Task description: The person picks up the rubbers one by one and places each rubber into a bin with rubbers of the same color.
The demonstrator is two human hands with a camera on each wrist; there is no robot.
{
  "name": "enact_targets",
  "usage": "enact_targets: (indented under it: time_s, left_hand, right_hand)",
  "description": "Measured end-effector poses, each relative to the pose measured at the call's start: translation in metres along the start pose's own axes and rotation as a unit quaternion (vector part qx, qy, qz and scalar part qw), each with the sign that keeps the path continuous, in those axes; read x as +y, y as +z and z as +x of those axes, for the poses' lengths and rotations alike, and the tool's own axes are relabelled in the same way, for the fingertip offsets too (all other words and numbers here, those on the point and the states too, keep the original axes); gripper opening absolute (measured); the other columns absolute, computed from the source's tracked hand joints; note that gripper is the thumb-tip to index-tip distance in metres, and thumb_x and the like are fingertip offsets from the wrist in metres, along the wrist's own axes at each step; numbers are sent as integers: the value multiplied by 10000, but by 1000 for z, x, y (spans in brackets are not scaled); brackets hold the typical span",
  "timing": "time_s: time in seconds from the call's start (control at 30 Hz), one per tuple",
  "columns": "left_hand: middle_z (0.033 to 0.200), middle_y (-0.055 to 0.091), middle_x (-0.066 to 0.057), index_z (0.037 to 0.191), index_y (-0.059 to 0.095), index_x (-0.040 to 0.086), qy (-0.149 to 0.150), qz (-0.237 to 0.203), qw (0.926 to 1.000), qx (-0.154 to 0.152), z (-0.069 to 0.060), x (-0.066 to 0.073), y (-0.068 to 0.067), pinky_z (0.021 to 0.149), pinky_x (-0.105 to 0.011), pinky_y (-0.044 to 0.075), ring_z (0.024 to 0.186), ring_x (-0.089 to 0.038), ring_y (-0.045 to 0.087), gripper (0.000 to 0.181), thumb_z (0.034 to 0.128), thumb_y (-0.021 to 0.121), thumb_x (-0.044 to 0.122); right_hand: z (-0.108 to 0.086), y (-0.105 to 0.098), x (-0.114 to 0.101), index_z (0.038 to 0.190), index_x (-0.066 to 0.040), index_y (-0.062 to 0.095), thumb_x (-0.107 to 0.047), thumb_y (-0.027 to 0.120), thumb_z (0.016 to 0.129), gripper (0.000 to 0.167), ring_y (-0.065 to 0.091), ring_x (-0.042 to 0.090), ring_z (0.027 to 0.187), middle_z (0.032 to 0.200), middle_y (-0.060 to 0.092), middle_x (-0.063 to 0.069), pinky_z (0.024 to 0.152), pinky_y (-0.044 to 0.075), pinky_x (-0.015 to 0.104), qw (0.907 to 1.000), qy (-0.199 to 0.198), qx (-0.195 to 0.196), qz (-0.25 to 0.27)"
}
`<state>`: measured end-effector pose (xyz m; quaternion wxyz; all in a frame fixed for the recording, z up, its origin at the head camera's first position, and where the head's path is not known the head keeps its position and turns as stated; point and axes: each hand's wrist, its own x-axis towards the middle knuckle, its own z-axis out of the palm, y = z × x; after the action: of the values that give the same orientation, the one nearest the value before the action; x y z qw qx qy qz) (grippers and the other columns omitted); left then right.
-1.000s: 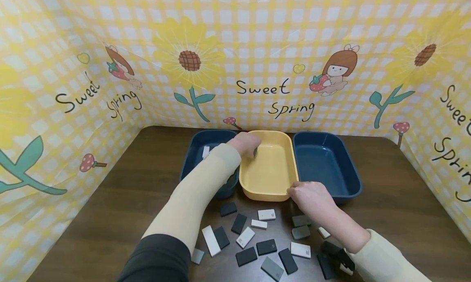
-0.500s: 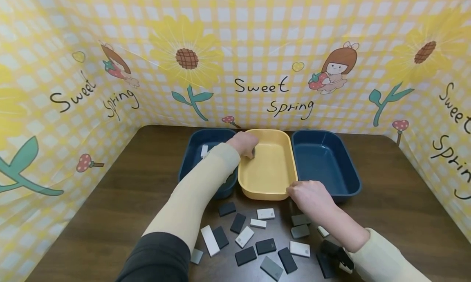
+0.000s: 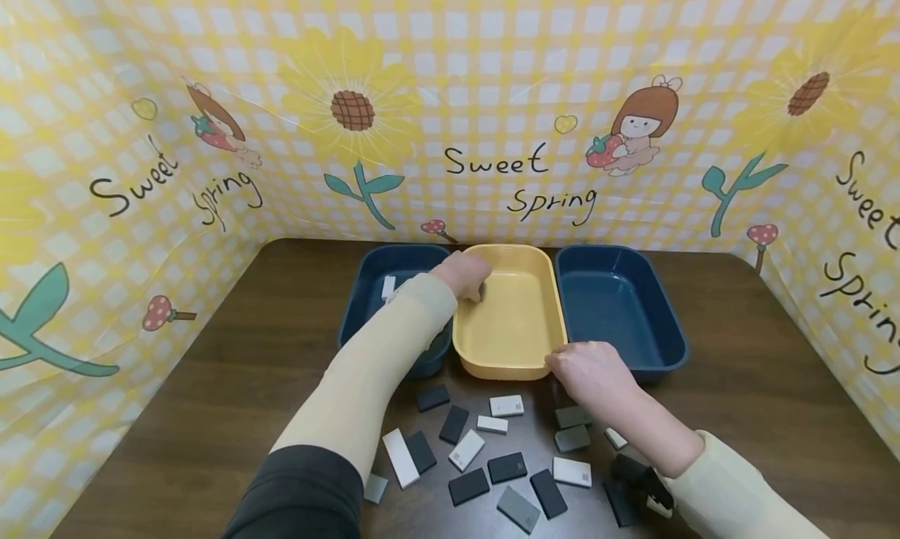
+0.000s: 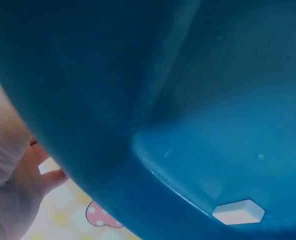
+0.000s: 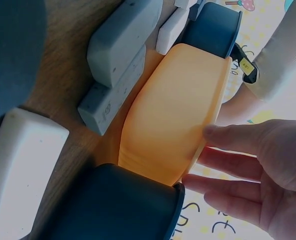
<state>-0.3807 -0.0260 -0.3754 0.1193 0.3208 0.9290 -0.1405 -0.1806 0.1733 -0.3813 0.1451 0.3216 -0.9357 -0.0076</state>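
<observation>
A yellow tray (image 3: 509, 320) stands between two dark blue trays. My left hand (image 3: 464, 275) grips its far left rim, fingers curled down inside; a small dark patch shows at the fingertips, too small to tell. My right hand (image 3: 591, 367) pinches the near right corner of the same tray. In the right wrist view, the thumb (image 5: 232, 135) lies on the tray's outer wall and the other fingers are behind the rim. The left wrist view shows part of the left hand (image 4: 13, 175) beyond the wall of the left blue tray (image 4: 103, 150).
A white block (image 3: 389, 287) lies in the left blue tray (image 3: 362, 289). The right blue tray (image 3: 622, 312) adjoins the yellow one. Several black, white and grey blocks (image 3: 506, 467) are scattered on the wooden table (image 3: 232, 383) in front. A patterned cloth (image 3: 485, 94) rises behind.
The whole scene shifts slightly up and left in the head view. Both hands keep their places on the yellow tray, and the blocks stay put.
</observation>
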Motion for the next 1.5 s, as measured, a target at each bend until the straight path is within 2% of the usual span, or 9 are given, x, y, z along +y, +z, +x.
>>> enact_targets:
  time_s: [0.1, 0.23, 0.47, 0.67, 0.8, 0.93, 1.13, 1.3, 1.5]
  left_hand:
    - [911, 619, -15, 912, 602, 126, -110, -230, 9996, 90, -1, -6, -2, 790, -333, 454, 807, -174, 539, 192, 910, 684, 299]
    - [1047, 600, -49, 1070, 652, 121, -55, -350, 9980, 516, -5, -15, -3, 823, -350, 457, 942, -202, 521, 253, 950, 618, 342]
    - [1277, 540, -99, 1241, 621, 101, 230, -618, 9918, 1097, -31, -24, -4, 922, -386, 452, 1138, -240, 495, 367, 971, 585, 346]
    - [1284, 557, -100, 1257, 615, 76, 752, -735, 9872, 1199, -75, -17, -3, 939, -373, 456, 1126, -223, 531, 387, 974, 581, 338]
    - [1276, 569, -95, 1253, 619, 77, 1052, -726, 9807, 1483, -108, -13, 2, 946, -374, 455, 1132, -223, 537, 396, 963, 603, 345]
    - [1283, 571, -83, 1250, 624, 86, 1070, -755, 9755, 1770, -140, -13, 5, 962, -386, 450, 1160, -225, 535, 400, 950, 627, 350]
    - [1255, 599, -59, 1245, 634, 105, 772, -1012, 9747, 1838, -184, -9, 9, 950, -391, 465, 1142, -205, 569, 399, 941, 638, 363]
    - [1190, 637, -27, 1229, 644, 111, 766, -1307, 9687, 1965, -212, 4, 20, 911, -376, 490, 1073, -167, 608, 380, 930, 657, 346]
    - [1166, 639, 3, 1223, 645, 127, 1231, -1429, 9606, 2042, -226, 24, 40, 876, -339, 504, 1037, -135, 613, 343, 941, 645, 322]
  right_hand:
    - [2, -1, 0, 651, -116, 617, 44, 744, 751, 228, 393, 108, 473, 510, 424, -61, 447, 337, 219, 10000, -17, -14, -51]
    - [3, -2, 0, 634, -132, 597, 46, 745, 735, 253, 396, 110, 474, 511, 430, -62, 443, 346, 241, 9999, -15, -48, -143]
    - [3, -2, 0, 640, -135, 600, 49, 735, 743, 251, 388, 112, 471, 512, 427, -64, 443, 347, 242, 9998, 43, -107, -141]
    - [0, -1, 0, 628, -140, 584, 70, 715, 758, 280, 368, 105, 464, 507, 408, -72, 438, 325, 230, 9999, 50, -106, -2]
    - [0, -1, 0, 630, -141, 591, 71, 716, 758, 277, 360, 103, 463, 504, 399, -77, 441, 320, 225, 9999, 70, -131, 26]
    - [1, -1, 0, 632, -142, 593, 90, 705, 752, 284, 353, 98, 463, 505, 398, -85, 442, 316, 221, 9999, 53, -132, 34]
    - [1, -1, 0, 630, -146, 583, 100, 701, 741, 294, 351, 92, 465, 507, 393, -91, 446, 316, 217, 9998, 77, -193, 52]
    - [1, -1, -1, 625, -149, 583, 101, 689, 747, 298, 347, 91, 462, 503, 392, -93, 441, 314, 218, 9998, 96, -180, 86]
    - [1, -2, -2, 609, -150, 561, 105, 682, 744, 313, 334, 93, 457, 495, 363, -89, 439, 304, 221, 9997, 86, -171, 132]
